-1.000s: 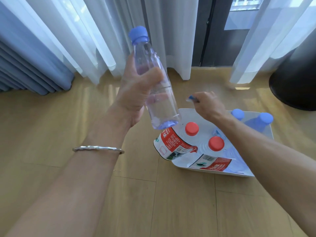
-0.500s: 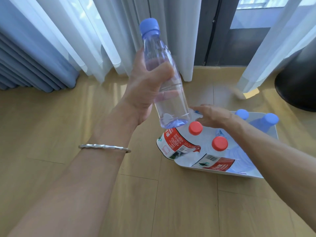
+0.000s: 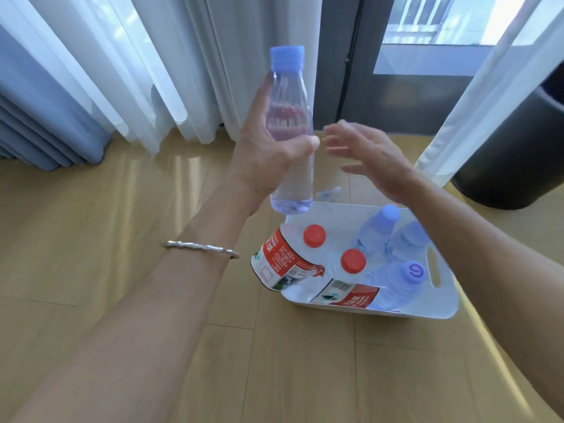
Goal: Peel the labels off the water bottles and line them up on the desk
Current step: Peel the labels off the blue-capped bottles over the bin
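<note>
**Bare bottle up, right hand freed**

Head view: the left hand [image 3: 268, 160] grips a label-free bottle [image 3: 290, 132] upright above the tray [image 3: 439, 312]. The right hand [image 3: 366, 154], pinching a scrap a second ago, now rises open and empty. Two red-capped bottles [image 3: 293, 254] remain labelled.
</note>
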Action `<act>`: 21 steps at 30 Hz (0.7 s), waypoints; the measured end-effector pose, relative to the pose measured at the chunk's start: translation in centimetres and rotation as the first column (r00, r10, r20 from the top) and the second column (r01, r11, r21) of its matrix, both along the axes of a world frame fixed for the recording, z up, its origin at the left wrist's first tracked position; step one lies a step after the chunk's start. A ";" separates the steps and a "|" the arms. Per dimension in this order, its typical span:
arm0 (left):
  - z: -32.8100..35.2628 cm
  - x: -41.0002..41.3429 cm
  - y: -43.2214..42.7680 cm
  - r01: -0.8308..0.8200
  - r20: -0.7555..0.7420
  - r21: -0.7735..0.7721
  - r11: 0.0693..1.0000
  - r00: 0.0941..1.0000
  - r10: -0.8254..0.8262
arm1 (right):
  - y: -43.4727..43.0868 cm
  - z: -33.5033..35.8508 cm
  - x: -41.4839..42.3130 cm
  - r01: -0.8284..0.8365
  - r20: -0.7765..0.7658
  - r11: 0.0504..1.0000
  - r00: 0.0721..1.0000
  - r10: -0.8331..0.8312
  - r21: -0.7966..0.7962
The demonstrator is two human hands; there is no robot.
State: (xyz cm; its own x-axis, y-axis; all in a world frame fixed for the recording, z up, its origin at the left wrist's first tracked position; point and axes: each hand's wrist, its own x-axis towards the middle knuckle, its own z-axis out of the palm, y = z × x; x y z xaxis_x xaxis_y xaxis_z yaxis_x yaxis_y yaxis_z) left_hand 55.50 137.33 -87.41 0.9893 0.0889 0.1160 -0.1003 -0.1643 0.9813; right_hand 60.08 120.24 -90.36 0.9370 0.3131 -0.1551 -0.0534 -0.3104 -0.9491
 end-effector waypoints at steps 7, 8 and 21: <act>-2.5 2.3 -4.4 0.126 0.016 0.217 0.968 0.991 -0.133 | 0.4 3.2 -1.0 0.062 0.168 0.982 0.982 -0.092 0.176; -3.0 2.4 -4.4 0.151 -0.022 0.241 0.959 0.988 -0.150 | 0.3 2.6 -1.1 0.107 0.194 0.984 0.972 -0.134 0.140; -6.0 0.2 -0.4 0.399 -0.699 0.542 0.740 0.703 0.133 | 0.4 -7.3 -3.7 -0.024 0.052 0.840 0.997 0.062 -0.543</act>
State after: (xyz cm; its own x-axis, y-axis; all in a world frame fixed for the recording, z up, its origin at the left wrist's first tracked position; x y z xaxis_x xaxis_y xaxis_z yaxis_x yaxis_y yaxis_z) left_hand 55.68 136.93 -93.45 0.7989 0.1204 -0.5893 0.4417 -0.7824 0.4391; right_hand 56.35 120.65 -97.70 0.9384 0.2372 -0.2512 0.0275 -0.7760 -0.6301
